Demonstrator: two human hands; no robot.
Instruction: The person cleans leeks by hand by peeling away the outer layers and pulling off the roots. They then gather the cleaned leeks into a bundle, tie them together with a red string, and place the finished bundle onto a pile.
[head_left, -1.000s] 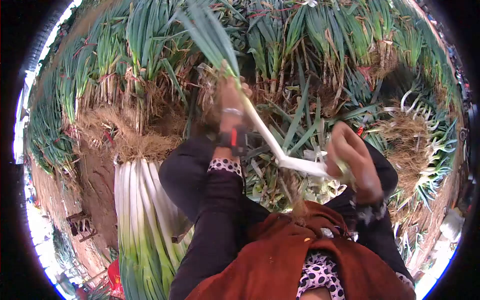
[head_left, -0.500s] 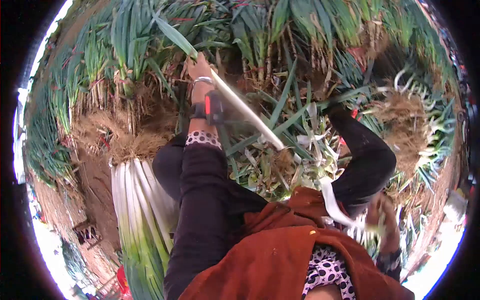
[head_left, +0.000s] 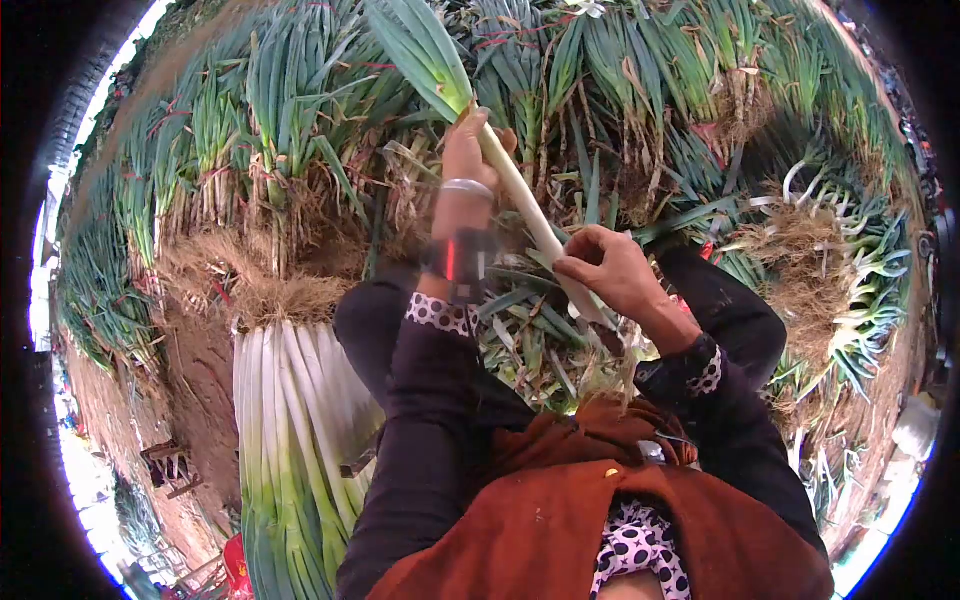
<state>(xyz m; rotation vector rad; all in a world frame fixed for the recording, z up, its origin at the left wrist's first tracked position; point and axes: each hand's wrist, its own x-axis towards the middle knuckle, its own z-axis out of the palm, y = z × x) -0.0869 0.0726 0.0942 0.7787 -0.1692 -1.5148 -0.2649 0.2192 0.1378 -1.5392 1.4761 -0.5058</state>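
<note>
A long leek (head_left: 527, 205) slants across the middle of the view, green leaves at the upper left and white root end at the lower right. My left hand (head_left: 476, 152) is wrapped round it just below the leaves. Thumb and forefinger of my right hand (head_left: 622, 277) pinch at the white shank lower down, above the root end. Under the leek lies a heap of stripped leaves and skins (head_left: 520, 335) between my legs. Clean white leeks (head_left: 290, 400) are stacked to the left of my left leg, roots pointing away from me.
Tied bundles of unpeeled leeks (head_left: 215, 150) stand in rows along the left and far side. A curved pile of leeks with tangled roots (head_left: 800, 245) lies at the right. Something red (head_left: 237, 568) sits at the lower left, on bare soil.
My right hand has come up from the lower right, where it held a white strip of skin, to the leek's shank. My left hand has moved slightly right with the leek.
</note>
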